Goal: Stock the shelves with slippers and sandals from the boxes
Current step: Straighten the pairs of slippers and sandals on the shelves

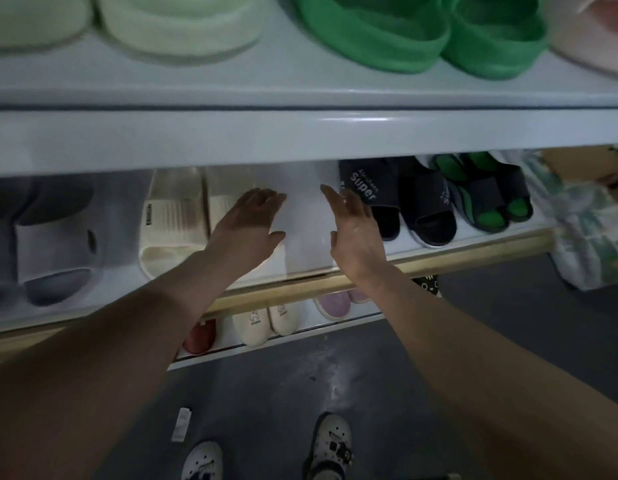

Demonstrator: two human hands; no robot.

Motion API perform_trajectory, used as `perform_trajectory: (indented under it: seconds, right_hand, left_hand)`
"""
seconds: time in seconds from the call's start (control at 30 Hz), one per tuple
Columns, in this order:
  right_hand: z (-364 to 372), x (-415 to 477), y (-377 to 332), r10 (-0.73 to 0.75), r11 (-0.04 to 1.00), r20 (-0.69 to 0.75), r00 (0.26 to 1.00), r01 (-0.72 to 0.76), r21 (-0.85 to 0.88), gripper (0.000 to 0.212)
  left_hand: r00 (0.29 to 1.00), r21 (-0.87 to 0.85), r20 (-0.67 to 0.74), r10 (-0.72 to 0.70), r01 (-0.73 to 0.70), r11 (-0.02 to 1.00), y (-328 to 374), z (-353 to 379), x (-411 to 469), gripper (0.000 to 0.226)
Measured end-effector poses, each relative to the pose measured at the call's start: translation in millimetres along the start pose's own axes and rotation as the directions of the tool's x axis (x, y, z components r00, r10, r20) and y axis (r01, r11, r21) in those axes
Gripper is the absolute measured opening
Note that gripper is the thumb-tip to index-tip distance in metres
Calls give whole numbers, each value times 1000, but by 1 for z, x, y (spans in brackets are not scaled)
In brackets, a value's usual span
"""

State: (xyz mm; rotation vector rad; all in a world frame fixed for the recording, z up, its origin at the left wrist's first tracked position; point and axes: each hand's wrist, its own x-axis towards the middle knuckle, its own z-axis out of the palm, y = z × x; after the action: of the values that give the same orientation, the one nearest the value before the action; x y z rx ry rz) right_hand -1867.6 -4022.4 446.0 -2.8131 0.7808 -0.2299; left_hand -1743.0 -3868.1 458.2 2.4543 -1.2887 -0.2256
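Fingers (pixel 266 198) of the left hand (pixel 245 226) and right hand (pixel 352 233) are straight and spread, flanking a blurred white slipper (pixel 305 233) on the middle shelf (pixel 473 252).

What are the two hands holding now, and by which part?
Nothing is held. The left hand and the right hand are open, fingers straight, over the middle shelf between the cream slippers and the black sandals.

Holds left hand (pixel 247 225) and right hand (pixel 352 233) straight-fingered, apart, over the white middle shelf (pixel 304 216), with cream slides (pixel 172 220) at nine o'clock, black sandals (pixel 387 199) at three o'clock and green slippers (pixel 404 32) on the upper shelf (pixel 300 133) at twelve o'clock.
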Motion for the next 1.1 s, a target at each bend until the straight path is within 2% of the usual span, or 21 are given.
perform_trajectory:
  seconds: [0.17,0.4,0.6,0.77,0.9,1.1]
  right_hand:
    - [-15,8,61,-14,999,-55,998,12,-47,88]
    - [-35,22,141,98,981,-34,995,-102,-167,92]
    - [-26,26,191,151,980,13,988,-148,-131,93]
    - [-24,31,211,170,985,65,983,-170,-9,87]
    - [-27,39,219,177,984,94,980,-179,10,92]
    - [-22,47,219,183,981,69,981,-178,-71,93]
  left_hand:
    - [1000,-42,14,-6,7,999,61,17,41,68]
    - [997,-61,76,2,3,998,115,52,95,86]
    - [998,16,58,16,-17,1000,147,85,123,97]
    - [997,97,71,-29,22,995,155,102,149,104]
    - [995,121,19,-95,92,988,152,102,157,98]
    - [997,115,-53,-57,63,991,146,98,156,81]
